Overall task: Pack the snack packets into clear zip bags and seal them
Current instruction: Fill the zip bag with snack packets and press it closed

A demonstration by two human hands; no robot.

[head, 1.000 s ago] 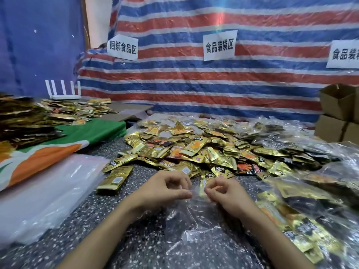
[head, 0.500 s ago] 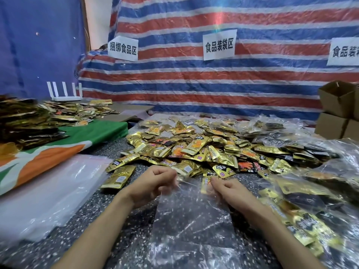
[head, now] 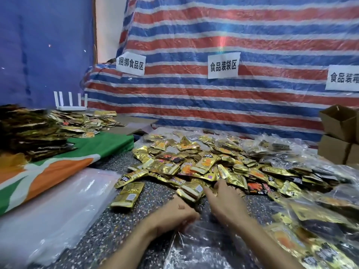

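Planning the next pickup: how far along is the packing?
Done: filled zip bags lie at right. In hand: left hand holds the empty clear zip bag; right hand reaches into the loose snack packets. Left: that large pile, plus a stack of empty bags.

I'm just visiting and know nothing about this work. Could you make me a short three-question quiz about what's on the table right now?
1. True or false: the right hand is reaching into the pile of snack packets.
2. What is the left hand holding?
A. a cardboard box
B. the mouth of a clear zip bag
C. the white router
3. Fill in: the stack of empty clear bags lies on the person's ____ side.

Key:
1. True; its fingers touch the near edge of the pile.
2. B
3. left
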